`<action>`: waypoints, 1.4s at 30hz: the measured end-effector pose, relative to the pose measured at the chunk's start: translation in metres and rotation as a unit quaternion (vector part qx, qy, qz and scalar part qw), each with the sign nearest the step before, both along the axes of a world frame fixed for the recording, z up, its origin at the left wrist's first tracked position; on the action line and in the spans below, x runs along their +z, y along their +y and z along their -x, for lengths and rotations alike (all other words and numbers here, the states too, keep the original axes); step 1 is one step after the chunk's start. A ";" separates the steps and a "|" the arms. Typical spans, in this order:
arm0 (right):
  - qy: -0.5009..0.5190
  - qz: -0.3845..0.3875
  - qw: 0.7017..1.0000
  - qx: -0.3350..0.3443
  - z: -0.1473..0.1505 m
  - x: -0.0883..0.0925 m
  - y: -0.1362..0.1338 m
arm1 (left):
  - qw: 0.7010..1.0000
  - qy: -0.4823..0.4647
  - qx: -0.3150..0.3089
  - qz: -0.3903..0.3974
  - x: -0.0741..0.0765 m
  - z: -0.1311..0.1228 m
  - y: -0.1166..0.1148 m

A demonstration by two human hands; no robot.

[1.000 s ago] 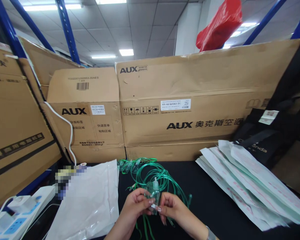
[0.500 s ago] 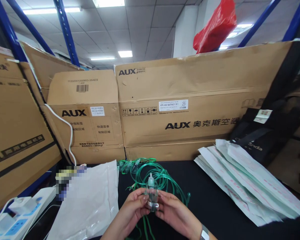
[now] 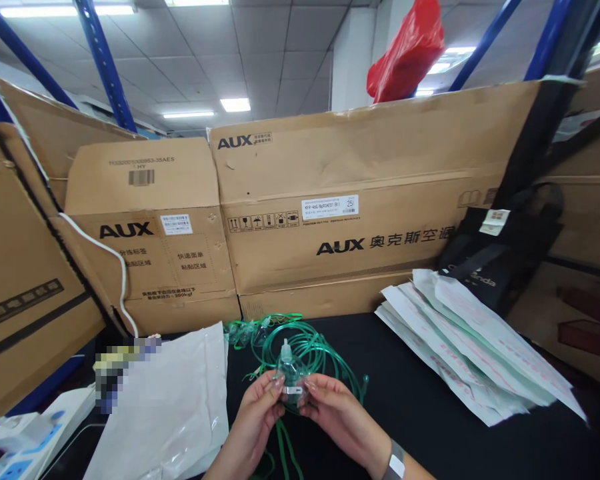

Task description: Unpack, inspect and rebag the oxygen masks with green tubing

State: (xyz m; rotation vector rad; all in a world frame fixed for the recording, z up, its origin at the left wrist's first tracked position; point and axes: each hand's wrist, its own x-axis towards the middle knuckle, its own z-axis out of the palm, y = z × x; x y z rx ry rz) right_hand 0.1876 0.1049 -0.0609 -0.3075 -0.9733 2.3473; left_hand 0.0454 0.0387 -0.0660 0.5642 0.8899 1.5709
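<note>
A clear, green-tinted oxygen mask (image 3: pixel 291 371) stands upright between my hands, its pale connector pointing up and a small metal nose strip across its lower part. My left hand (image 3: pixel 257 408) pinches the mask's left edge with thumb and fingers. On the opposite edge, my right hand (image 3: pixel 336 408) grips it the same way. Green elastic strap (image 3: pixel 286 448) hangs below the mask. Just behind lies a loose coil of green tubing (image 3: pixel 333 350) on the black table surface (image 3: pixel 365 333). More clear and green pieces (image 3: pixel 247 332) lie at the coil's left.
A white plastic package (image 3: pixel 173 393) lies left of my hands, near a power strip (image 3: pixel 55 420) with plugs. Several white paper-and-film pouches (image 3: pixel 470 353) are stacked at the right. Cardboard boxes (image 3: pixel 290 267) wall off the back; a black bag (image 3: pixel 500 260) leans at the back right.
The mask has been turned and spread wider, its nose strip now facing me near the middle. Both hands have moved slightly left in the picture, as the whole view has shifted.
</note>
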 end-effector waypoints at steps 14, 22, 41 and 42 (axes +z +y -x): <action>-0.033 -0.064 0.996 -0.052 0.001 0.007 -0.004 | 0.999 0.029 0.023 -0.012 -0.005 -0.010 0.002; -0.031 -0.054 0.996 -0.061 0.001 0.004 -0.003 | 0.998 0.053 0.013 -0.013 -0.007 -0.008 0.001; -0.073 -0.152 0.980 -0.105 0.001 0.009 -0.004 | 0.998 0.053 -0.011 -0.016 -0.012 -0.009 0.005; -0.075 -0.154 0.979 -0.109 0.001 0.008 -0.004 | 0.998 0.052 -0.012 -0.014 -0.012 -0.010 0.005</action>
